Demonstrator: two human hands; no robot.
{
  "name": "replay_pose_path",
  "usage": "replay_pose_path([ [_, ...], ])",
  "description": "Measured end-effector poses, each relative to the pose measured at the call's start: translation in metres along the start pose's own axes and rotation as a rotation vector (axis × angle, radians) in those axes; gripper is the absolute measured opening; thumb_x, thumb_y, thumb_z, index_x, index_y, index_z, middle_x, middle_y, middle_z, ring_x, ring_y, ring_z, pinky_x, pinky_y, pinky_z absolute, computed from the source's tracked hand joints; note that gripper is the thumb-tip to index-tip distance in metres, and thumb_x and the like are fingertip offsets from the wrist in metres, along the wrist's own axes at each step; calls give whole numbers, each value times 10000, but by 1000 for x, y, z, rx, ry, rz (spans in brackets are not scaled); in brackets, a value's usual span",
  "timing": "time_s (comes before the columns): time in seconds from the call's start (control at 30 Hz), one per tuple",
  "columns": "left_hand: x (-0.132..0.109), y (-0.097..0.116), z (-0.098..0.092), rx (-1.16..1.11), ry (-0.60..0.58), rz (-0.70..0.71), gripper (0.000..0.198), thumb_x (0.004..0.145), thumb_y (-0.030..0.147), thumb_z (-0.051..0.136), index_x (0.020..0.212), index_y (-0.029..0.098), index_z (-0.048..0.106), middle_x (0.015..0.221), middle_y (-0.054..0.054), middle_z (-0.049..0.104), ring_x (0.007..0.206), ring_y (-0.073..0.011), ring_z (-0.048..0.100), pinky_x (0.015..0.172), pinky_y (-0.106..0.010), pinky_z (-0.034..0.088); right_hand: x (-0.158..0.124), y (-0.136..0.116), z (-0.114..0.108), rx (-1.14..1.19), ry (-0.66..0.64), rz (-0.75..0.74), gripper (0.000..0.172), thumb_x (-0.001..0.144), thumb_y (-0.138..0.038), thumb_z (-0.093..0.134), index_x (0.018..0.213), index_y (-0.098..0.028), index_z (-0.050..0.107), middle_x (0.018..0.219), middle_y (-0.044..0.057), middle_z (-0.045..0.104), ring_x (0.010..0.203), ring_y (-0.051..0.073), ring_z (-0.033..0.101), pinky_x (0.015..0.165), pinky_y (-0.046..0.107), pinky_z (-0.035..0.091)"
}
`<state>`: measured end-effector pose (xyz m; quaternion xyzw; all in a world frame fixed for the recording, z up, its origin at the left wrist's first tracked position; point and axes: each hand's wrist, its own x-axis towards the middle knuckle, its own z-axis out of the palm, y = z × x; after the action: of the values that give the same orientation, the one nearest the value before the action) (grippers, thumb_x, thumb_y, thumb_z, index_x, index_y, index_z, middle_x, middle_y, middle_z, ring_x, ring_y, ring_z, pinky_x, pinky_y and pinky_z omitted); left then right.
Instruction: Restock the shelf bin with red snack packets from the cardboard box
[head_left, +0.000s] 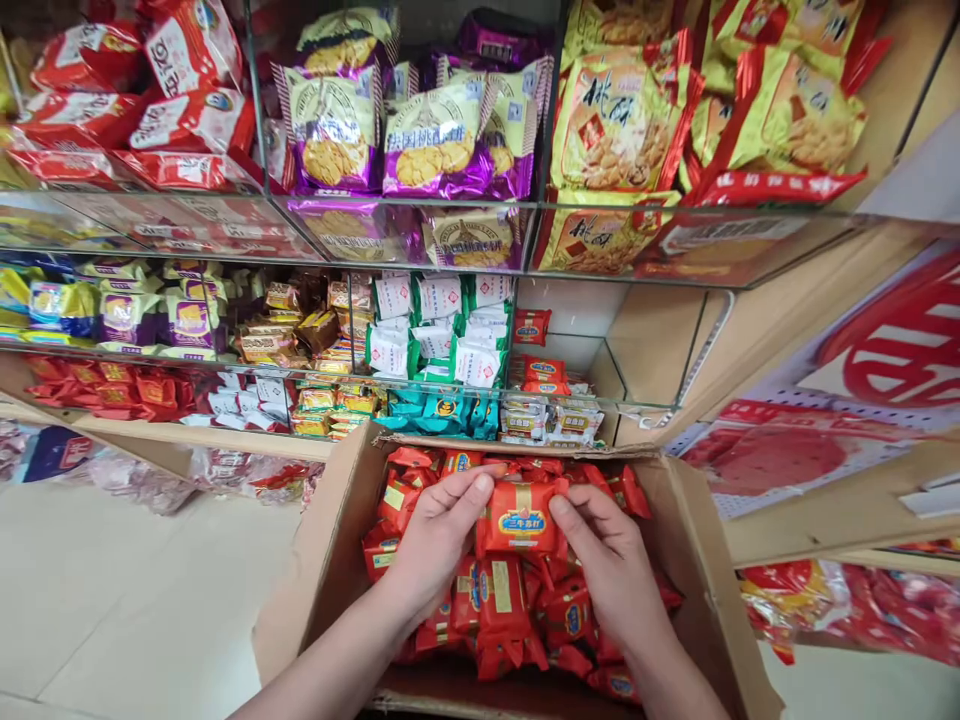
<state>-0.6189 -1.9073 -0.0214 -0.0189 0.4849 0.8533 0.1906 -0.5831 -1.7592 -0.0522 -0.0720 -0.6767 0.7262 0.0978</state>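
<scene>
A small red snack packet [523, 522] with a blue and gold label is held up, label towards me, over an open cardboard box [307, 590]. My left hand [439, 545] pinches it at its left end, thumb at the upper corner. At its right end, the thumb and fingers of my right hand [611, 560] are closed on it. Several matching red packets [504, 600] lie loosely heaped in the box below both hands. Parts of the heap are hidden by my hands and forearms.
Glass-fronted shelves behind the box hold purple cookie packets [435, 140], yellow packets [619, 120] and green-white packets [435, 320]. Similar red packets [544, 370] sit in a lower right compartment. A glass shelf edge [480, 270] juts out above the box. Bagged goods [847, 600] lie at right.
</scene>
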Motion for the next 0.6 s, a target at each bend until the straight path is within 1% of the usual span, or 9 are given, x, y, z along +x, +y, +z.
replay_pose_path([
  [0.07, -1, 4, -4, 8, 26, 38, 258, 698, 341, 682, 890, 168, 686, 862, -63, 708, 790, -181, 631, 739, -309, 479, 8, -13, -5, -106, -87, -1, 235, 761, -404, 577, 706, -176, 569, 612, -32, 525, 545, 100, 460, 517, 217, 389],
  [0.1, -1, 6, -6, 28, 43, 66, 281, 705, 348, 674, 925, 174, 677, 899, -70, 706, 801, -185, 632, 735, -306, 481, 15, -21, -9, -169, -88, -24, 249, 763, -413, 567, 693, -175, 570, 584, -37, 509, 516, 94, 441, 493, 213, 371],
  [0.13, -2, 8, -9, 53, 60, 90, 306, 712, 353, 665, 965, 181, 663, 934, -76, 700, 809, -186, 633, 727, -301, 482, 26, -31, -13, -239, -56, -61, 258, 764, -420, 561, 685, -175, 571, 556, -44, 490, 492, 89, 421, 476, 210, 352],
  [0.2, -4, 12, -13, 133, 81, 118, 318, 712, 347, 665, 988, 191, 643, 950, -76, 695, 791, -176, 636, 702, -277, 480, 60, -49, -23, -350, 83, -164, 256, 758, -423, 560, 693, -176, 570, 518, -55, 463, 462, 84, 395, 457, 207, 328],
  [0.27, -6, 13, -19, 219, 71, 118, 293, 685, 343, 691, 928, 185, 647, 877, -60, 702, 727, -155, 632, 674, -255, 475, 105, -63, -32, -376, 221, -269, 227, 737, -404, 579, 728, -178, 560, 510, -62, 467, 451, 82, 396, 444, 202, 318],
  [0.3, -7, 12, -22, 249, 64, 107, 285, 667, 350, 705, 889, 179, 649, 827, -50, 702, 692, -146, 624, 662, -251, 474, 130, -67, -35, -382, 234, -288, 199, 740, -371, 576, 758, -175, 554, 542, -53, 499, 465, 85, 423, 449, 202, 330],
  [0.43, -12, 0, -38, 292, 57, 42, 312, 624, 414, 724, 822, 184, 651, 750, -29, 686, 667, -145, 597, 660, -264, 479, 218, -66, -28, -513, 194, -140, 53, 777, -211, 536, 764, -160, 541, 653, -18, 582, 527, 85, 518, 476, 193, 376],
  [0.5, -16, -6, -49, 327, 60, 18, 310, 633, 436, 713, 804, 185, 653, 744, -31, 682, 675, -151, 589, 669, -272, 473, 244, -58, -17, -542, 163, -73, 82, 789, -199, 546, 727, -145, 548, 624, -21, 578, 501, 79, 516, 475, 197, 393],
  [0.6, -19, -13, -66, 364, 50, -2, 304, 647, 459, 695, 783, 189, 654, 724, -24, 672, 659, -147, 571, 669, -272, 461, 265, -46, -2, -594, 99, 31, 139, 833, -252, 541, 799, -120, 569, 676, -20, 583, 527, 73, 533, 501, 211, 445],
])
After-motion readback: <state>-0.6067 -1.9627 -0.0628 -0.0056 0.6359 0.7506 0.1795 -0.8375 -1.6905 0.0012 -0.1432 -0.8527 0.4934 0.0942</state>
